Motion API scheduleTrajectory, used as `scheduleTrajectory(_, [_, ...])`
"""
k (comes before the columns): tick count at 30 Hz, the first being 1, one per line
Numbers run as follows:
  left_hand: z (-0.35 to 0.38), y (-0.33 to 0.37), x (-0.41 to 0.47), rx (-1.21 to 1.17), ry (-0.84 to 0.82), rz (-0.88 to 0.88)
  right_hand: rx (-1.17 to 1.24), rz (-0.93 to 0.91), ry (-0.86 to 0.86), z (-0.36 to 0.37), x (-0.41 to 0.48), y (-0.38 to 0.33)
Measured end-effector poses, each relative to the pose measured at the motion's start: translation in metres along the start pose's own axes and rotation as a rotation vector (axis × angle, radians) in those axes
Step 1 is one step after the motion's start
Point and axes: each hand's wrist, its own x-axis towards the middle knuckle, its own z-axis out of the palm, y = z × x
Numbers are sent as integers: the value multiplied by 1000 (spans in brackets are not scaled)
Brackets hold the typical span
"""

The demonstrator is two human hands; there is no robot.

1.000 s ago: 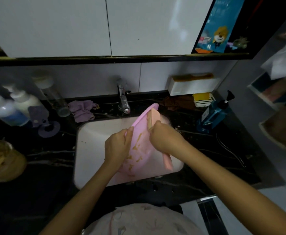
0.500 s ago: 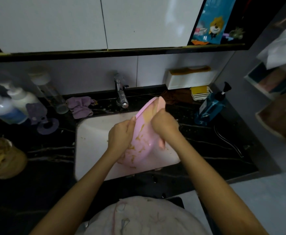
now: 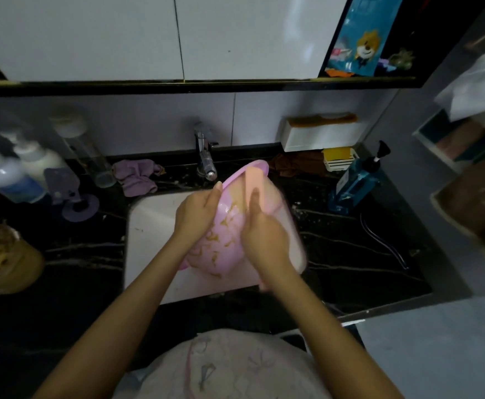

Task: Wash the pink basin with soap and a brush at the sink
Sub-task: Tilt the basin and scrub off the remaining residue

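A pink basin (image 3: 224, 243), smeared inside with brownish streaks, stands tilted on edge over the white sink (image 3: 152, 231). My left hand (image 3: 196, 217) grips its left rim, thumb over the edge. My right hand (image 3: 264, 240) holds a long peach-pink brush (image 3: 254, 180) pressed against the basin's inner wall; the brush's lower end shows blurred below my wrist. The chrome tap (image 3: 205, 156) stands just behind the basin; no water shows.
On the black counter: white pump bottles (image 3: 14, 171) and a clear bottle at left, a purple cloth (image 3: 136, 175), a brown bowl (image 3: 2, 259) at far left, a blue pump dispenser (image 3: 356, 185) and a yellow soap dish (image 3: 339, 158) at right. A dark cable (image 3: 385, 240) lies right of the sink.
My right hand has slid the brush down and then up along the basin's inside. The basin has tilted a little more upright, and my left hand keeps the rim.
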Motion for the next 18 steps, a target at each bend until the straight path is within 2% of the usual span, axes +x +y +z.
scheduleTrajectory(2, [-6,-5,5,-11,11,-18,-32,-220,-77,14,-44,1])
scheduleTrajectory(3, [-10,-7,6,-15,17,-28,-46,-265,-78,16,-49,8])
scheduleTrajectory(4, [-12,-8,6,-17,20,-35,-50,-245,-55,14,-40,16])
scheduleTrajectory(8, [-11,-7,9,-4,16,-45,69,25,75,-6,21,28])
scheduleTrajectory(9, [-11,-5,11,7,22,-42,89,12,88,-3,17,22])
scheduleTrajectory(11, [-12,-6,14,17,31,-47,68,-129,120,18,-15,17])
scheduleTrajectory(13, [-12,-7,14,5,13,-49,2,-223,89,25,-39,31])
scheduleTrajectory(15, [-11,-4,12,7,6,-41,-40,-96,50,16,-17,54])
scheduleTrajectory(17, [-6,2,13,20,-6,-26,115,104,52,-1,15,61])
scheduleTrajectory(18, [-5,5,14,33,-13,-24,199,138,65,-3,22,54])
